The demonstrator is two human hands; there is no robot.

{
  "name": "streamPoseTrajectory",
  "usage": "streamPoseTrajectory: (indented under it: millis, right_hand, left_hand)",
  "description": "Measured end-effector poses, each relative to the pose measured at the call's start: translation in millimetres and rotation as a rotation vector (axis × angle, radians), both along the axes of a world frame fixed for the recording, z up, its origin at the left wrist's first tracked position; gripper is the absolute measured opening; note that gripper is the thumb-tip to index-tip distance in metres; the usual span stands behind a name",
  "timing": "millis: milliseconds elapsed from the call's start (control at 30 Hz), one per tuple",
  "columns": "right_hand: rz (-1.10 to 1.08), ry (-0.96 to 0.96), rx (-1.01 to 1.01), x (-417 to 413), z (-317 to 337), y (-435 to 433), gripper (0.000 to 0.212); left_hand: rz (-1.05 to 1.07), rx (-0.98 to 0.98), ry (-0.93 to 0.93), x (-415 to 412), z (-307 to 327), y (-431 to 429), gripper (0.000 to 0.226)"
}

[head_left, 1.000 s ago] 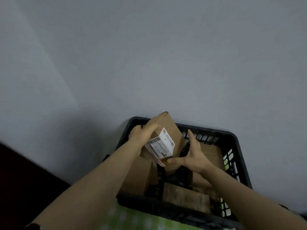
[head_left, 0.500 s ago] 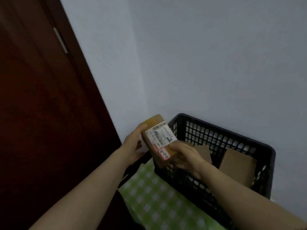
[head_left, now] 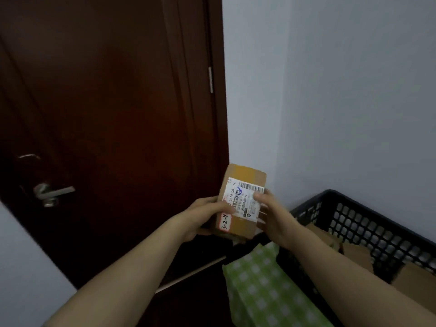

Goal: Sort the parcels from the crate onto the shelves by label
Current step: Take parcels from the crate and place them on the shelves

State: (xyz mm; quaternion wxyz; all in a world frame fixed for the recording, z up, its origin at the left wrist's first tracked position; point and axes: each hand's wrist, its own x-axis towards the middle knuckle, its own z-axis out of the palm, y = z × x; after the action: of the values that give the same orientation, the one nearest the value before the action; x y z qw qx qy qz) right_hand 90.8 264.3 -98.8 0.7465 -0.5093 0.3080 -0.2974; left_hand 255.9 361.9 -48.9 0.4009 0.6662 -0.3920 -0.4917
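Note:
I hold a small brown cardboard parcel (head_left: pixel 244 182) in front of me, well left of the crate. It carries a white shipping label with barcodes and a small red-edged tag reading 3-2-9. My left hand (head_left: pixel 207 214) grips its left side, thumb across the label. My right hand (head_left: pixel 271 213) grips its right side, thumb on the label's edge. The black plastic crate (head_left: pixel 363 220) sits at the lower right, holding several more brown parcels (head_left: pixel 354 253).
A dark wooden door (head_left: pixel 113 119) with a metal lever handle (head_left: pixel 53 193) fills the left. A pale wall stands behind the crate. The crate rests on a green checked cloth (head_left: pixel 262 291). No shelves are in view.
The parcel has come up out of the crate and left in both hands, with its label now facing me. My view has swung left to the door.

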Motion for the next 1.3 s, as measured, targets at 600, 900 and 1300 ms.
streamPoseTrajectory:
  millis: [600, 900, 1300]
  right_hand:
    - [-0.076, -0.25, 0.18, 105, 36, 59, 0.072]
    - [0.105, -0.187, 0.126, 122, 35, 80, 0.077]
    - [0.116, -0.14, 0.07, 151, 32, 115, 0.075]
  left_hand:
    - [0.414, -0.263, 0.398, 67, 6, 99, 0.137]
    - [0.468, -0.315, 0.292, 84, 12, 128, 0.043]
    - [0.562, -0.38, 0.162, 102, 12, 169, 0.036]
